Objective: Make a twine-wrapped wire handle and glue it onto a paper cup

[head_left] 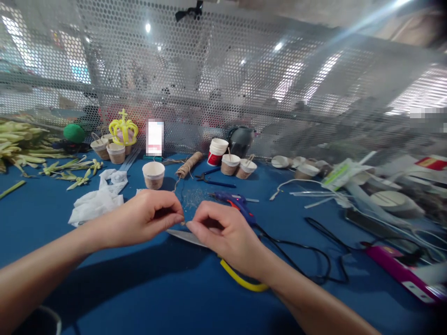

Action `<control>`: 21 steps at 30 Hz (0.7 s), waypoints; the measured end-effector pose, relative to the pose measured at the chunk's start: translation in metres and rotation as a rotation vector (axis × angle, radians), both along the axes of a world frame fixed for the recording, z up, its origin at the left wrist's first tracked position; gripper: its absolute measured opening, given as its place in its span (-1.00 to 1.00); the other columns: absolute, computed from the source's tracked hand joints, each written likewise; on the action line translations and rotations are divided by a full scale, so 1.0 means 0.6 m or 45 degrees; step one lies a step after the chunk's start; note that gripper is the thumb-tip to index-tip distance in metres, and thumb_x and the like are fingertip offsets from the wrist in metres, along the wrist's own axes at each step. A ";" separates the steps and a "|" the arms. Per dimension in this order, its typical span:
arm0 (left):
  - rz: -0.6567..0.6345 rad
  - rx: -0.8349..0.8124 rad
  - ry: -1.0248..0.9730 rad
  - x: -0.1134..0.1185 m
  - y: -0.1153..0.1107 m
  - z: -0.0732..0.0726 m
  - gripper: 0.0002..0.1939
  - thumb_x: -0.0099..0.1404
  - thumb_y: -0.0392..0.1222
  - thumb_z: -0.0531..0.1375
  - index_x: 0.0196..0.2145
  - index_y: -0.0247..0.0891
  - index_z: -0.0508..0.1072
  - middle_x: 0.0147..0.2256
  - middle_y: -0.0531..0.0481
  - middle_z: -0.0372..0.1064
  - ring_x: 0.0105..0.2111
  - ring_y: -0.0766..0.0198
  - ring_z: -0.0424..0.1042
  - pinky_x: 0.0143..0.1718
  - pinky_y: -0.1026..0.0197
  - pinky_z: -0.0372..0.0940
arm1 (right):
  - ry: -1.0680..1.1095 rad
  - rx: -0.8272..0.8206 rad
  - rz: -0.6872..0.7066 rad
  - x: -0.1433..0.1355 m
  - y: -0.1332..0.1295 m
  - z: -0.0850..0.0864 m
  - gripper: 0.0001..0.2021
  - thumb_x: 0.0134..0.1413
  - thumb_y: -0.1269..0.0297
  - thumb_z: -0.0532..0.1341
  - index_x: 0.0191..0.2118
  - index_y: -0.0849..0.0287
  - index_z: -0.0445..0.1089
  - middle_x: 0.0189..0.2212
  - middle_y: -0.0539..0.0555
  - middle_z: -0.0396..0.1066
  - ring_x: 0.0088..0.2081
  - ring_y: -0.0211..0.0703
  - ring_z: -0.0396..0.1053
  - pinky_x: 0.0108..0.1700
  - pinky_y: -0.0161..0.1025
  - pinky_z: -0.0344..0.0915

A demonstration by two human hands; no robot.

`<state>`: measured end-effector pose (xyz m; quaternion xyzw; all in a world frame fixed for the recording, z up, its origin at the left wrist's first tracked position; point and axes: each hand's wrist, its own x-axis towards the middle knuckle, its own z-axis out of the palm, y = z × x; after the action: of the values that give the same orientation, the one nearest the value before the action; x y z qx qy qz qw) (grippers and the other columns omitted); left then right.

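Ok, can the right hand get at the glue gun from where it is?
Likely yes: the glue gun lies just beyond the right hand, nothing visible between them, though that hand seems busy pinching something small.

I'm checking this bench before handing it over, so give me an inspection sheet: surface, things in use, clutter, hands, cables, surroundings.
Surface: blue table, tools and scraps spread across it.
Things in use: twine runs from its roll toward the left hand.
Clutter: crumpled tissue and paper cup beyond the left hand; glue gun and pliers beyond the right hand.
Hands: nearly meeting, fingertips pinched, seemingly on the twine; scissors partly hidden by the right hand.
Cables: black cable in loose loops behind the glue gun; where it plugs in is unclear. Purple power strip at right.
Surroundings: perforated panel behind the table.
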<state>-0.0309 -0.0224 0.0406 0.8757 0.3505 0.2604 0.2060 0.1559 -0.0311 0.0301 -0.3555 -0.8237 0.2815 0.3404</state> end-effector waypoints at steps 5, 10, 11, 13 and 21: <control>0.024 -0.029 -0.048 0.006 -0.005 -0.003 -0.83 0.20 -0.27 0.03 -0.49 -0.34 0.33 -0.58 0.09 0.25 -0.58 0.45 0.17 -0.55 0.41 0.11 | 0.078 -0.097 -0.094 0.001 0.003 0.003 -0.80 0.02 0.30 0.11 -0.57 0.22 0.20 -0.63 -0.08 0.12 -0.58 -0.39 0.04 -0.57 -0.41 0.04; 0.048 0.225 -0.056 0.013 -0.009 -0.013 -0.85 0.20 -0.32 0.03 -0.49 -0.33 0.34 -0.57 0.07 0.24 -0.58 0.45 0.19 -0.56 0.42 0.11 | 0.111 -0.096 -0.160 0.003 0.007 0.000 -0.80 0.03 0.28 0.10 -0.56 0.22 0.21 -0.62 -0.06 0.14 -0.55 -0.36 0.08 -0.53 -0.39 0.09; 0.055 0.304 -0.052 0.014 -0.009 -0.016 -0.85 0.20 -0.33 0.03 -0.48 -0.33 0.35 -0.57 0.06 0.24 -0.57 0.45 0.20 -0.56 0.42 0.11 | 0.110 -0.091 -0.173 0.003 0.008 -0.001 -0.80 0.03 0.28 0.10 -0.56 0.22 0.21 -0.62 -0.06 0.14 -0.55 -0.36 0.08 -0.53 -0.40 0.09; 0.063 0.441 -0.017 0.017 -0.011 -0.023 -0.84 0.21 -0.34 0.01 -0.47 -0.33 0.35 -0.55 0.04 0.25 -0.56 0.44 0.21 -0.55 0.41 0.13 | 0.093 -0.076 -0.198 0.002 0.010 -0.003 -0.80 0.03 0.29 0.10 -0.56 0.22 0.20 -0.62 -0.07 0.15 -0.55 -0.37 0.08 -0.54 -0.40 0.09; 0.057 0.628 0.132 0.015 -0.021 -0.017 -0.79 0.24 -0.31 -0.02 -0.46 -0.33 0.36 -0.53 0.01 0.26 -0.54 0.39 0.23 -0.51 0.37 0.16 | -0.142 0.213 -0.244 0.000 0.011 -0.008 -0.80 0.02 0.36 0.10 -0.59 0.21 0.22 -0.60 -0.04 0.22 -0.53 -0.34 0.15 -0.48 -0.37 0.09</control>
<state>-0.0217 -0.0353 0.0302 0.9037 0.3058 0.2972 -0.0382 0.1558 -0.0243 0.0253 -0.4179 -0.8242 0.1577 0.3480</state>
